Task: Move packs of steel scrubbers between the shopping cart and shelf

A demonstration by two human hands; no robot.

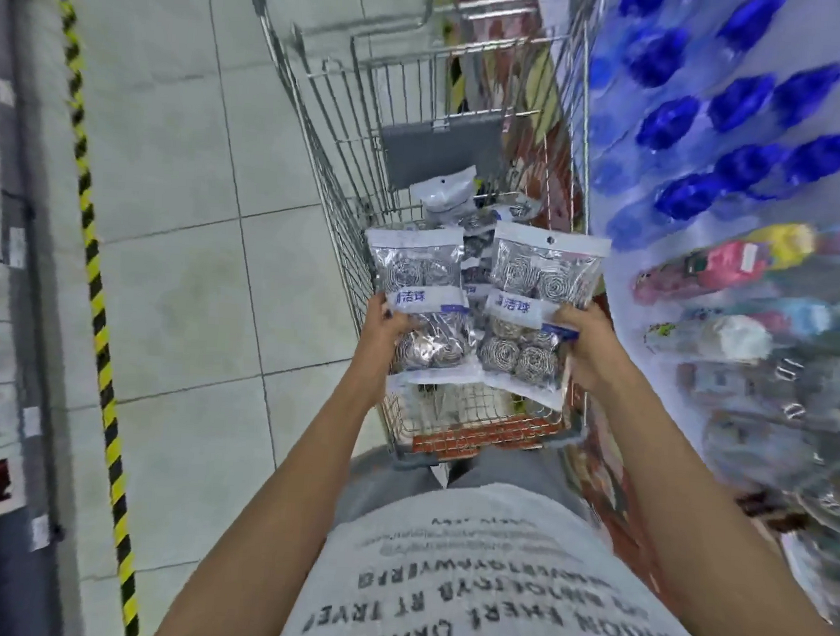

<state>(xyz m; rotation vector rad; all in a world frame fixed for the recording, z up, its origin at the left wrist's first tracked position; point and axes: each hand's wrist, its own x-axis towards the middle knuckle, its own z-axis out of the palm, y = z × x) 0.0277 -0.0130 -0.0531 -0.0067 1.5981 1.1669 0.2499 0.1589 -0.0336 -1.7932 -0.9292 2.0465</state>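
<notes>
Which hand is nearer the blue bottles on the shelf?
Right. The right hand grips its scrubber pack on the cart's shelf side, below the blue bottles. The left hand holds its own pack across the cart.

Tight on the right, open floor on the left

The shopping cart (370,133) fills the aisle straight ahead, its wire walls closing both sides of the basket; only the top is open, and both hands, left hand (383,323) and right hand (585,340), hold a pack of steel scrubbers each, left pack (421,303) and right pack (537,305), above it, over more packs (447,194) heaped inside. The shelf (756,250) of hanging goods crowds close against the cart's right side. To the left, bare tiled floor (187,156) runs clear up to the striped floor tape (94,268).
</notes>
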